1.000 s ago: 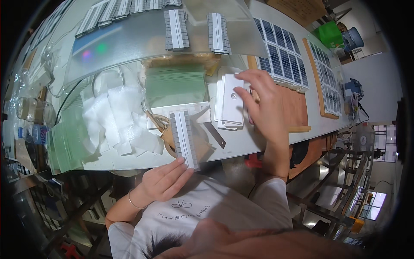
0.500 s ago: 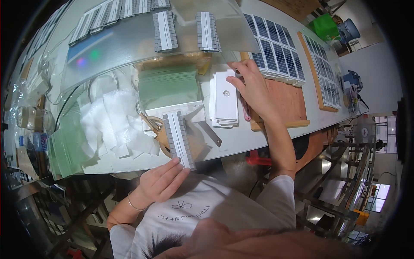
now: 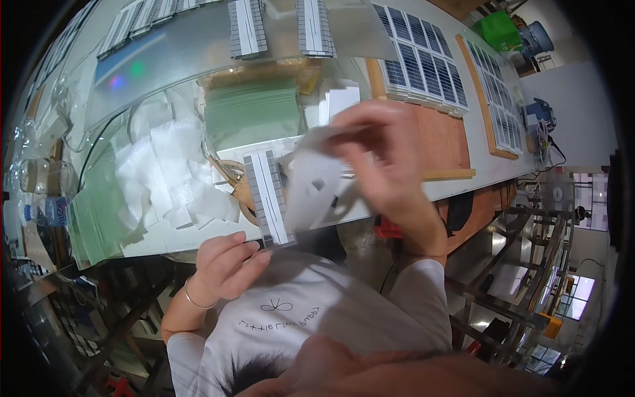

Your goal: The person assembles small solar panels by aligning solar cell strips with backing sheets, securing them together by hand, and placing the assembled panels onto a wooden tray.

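A thin white sheet with a small hole (image 3: 317,190), smeared by motion, hangs from my right hand (image 3: 387,159), whose fingers are closed on its upper right edge. The sheet hovers just right of a narrow panel (image 3: 268,198) of grey squares with a white strip down its middle, and partly covers its edge. The panel lies at the table's front edge. My left hand (image 3: 228,266) has its bent fingers at the panel's lower left corner; its thumb is hidden. Behind my right hand stands a stack of white sheets (image 3: 342,98), mostly covered.
Green-edged glass sheets (image 3: 251,112) are stacked behind the panel. White foam pieces (image 3: 172,172) lie heaped at left. A clear raised sheet (image 3: 198,66) carries more narrow panels (image 3: 248,30). Solar panels (image 3: 423,56) are stacked at right, near a wooden board (image 3: 443,145).
My right hand has lifted a white sheet off the stack and brought it nearer, toward the narrow panel. My left hand's fingers have bent more and shifted slightly left at the panel's lower end.
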A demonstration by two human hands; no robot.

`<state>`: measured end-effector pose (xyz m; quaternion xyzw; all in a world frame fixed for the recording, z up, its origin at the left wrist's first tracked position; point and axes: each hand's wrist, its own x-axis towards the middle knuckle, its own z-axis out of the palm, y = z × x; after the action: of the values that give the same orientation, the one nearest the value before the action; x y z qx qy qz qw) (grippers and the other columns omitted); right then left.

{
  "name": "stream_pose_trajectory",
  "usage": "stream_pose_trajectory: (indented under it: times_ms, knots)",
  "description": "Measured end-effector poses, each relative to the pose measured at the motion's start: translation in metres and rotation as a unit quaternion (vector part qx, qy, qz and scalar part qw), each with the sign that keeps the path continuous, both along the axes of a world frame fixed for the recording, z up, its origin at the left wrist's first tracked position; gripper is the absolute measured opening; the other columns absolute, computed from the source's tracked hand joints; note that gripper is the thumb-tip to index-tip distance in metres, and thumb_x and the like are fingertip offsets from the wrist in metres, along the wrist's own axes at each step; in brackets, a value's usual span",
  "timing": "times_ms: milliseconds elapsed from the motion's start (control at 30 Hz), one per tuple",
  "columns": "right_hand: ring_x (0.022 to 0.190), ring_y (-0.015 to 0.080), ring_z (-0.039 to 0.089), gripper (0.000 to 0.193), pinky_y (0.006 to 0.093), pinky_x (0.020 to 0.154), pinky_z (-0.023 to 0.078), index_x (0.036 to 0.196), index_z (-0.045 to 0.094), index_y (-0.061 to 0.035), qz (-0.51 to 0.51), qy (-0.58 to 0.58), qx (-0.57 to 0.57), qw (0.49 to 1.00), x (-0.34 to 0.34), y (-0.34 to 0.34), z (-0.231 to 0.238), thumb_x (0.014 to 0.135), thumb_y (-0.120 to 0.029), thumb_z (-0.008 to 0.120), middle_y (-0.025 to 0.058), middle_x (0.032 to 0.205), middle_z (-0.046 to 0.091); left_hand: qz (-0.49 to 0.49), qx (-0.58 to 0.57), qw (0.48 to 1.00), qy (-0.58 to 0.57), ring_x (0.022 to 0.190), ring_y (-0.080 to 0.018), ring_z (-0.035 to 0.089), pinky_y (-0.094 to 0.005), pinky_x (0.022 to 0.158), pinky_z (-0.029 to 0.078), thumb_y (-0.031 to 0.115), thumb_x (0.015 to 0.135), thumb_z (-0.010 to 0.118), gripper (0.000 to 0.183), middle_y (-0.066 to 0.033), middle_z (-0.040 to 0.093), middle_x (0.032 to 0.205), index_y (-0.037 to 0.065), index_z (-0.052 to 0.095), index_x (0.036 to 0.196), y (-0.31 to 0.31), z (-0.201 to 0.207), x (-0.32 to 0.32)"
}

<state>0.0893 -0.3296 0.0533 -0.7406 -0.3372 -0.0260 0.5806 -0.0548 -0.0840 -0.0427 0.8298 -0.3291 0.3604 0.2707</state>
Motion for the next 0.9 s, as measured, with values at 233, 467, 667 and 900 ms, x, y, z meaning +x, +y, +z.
stream_pose_trajectory:
  times_ms: [233, 467, 667, 900]
  knots:
    - [0.098, 0.0126, 0.064, 0.035, 0.0276, 0.085, 0.057, 0.128, 0.053, -0.0028, 0.074, 0.149, -0.054, 0.985, -0.003, 0.040, -0.033, 0.096, 0.000, 0.067, 0.0084, 0.112, 0.062, -0.013, 0.062, 0.998, -0.024, 0.102, -0.0240, 0.069, -0.0271, 0.072, 0.059, 0.004, 0.085, 0.075, 0.020, -0.0059, 0.070, 0.102, 0.006, 0.075, 0.105, -0.004, 0.017, 0.004]
    - [0.091, 0.0227, 0.065, 0.017, 0.0330, 0.077, 0.054, 0.104, 0.071, -0.0042, 0.071, -0.071, -0.093, 0.991, 0.003, 0.042, -0.061, 0.087, 0.000, 0.074, 0.0082, 0.102, 0.065, 0.014, 0.082, 0.997, 0.000, 0.097, -0.0207, 0.073, -0.0256, 0.074, 0.056, 0.007, 0.084, 0.077, 0.022, -0.0058, 0.073, 0.103, 0.005, 0.077, 0.105, -0.007, 0.010, -0.004]
    - [0.092, 0.0246, 0.065, 0.015, 0.0334, 0.077, 0.054, 0.100, 0.072, -0.0050, 0.050, -0.083, -0.099, 0.990, -0.001, 0.044, -0.064, 0.086, -0.001, 0.075, 0.0082, 0.099, 0.064, 0.019, 0.083, 0.996, -0.001, 0.099, -0.0209, 0.072, -0.0254, 0.073, 0.057, 0.006, 0.085, 0.077, 0.021, -0.0055, 0.072, 0.103, 0.006, 0.077, 0.106, -0.008, 0.009, -0.004]
    - [0.107, 0.0284, 0.061, 0.019, 0.0381, 0.087, 0.053, 0.102, 0.073, -0.0061, 0.024, -0.130, -0.166, 0.977, 0.002, 0.042, -0.066, 0.086, 0.004, 0.071, 0.0104, 0.110, 0.061, 0.020, 0.084, 0.996, 0.014, 0.102, -0.0213, 0.071, -0.0254, 0.074, 0.057, 0.009, 0.087, 0.078, 0.019, -0.0055, 0.071, 0.104, 0.007, 0.077, 0.105, -0.009, -0.001, -0.004]
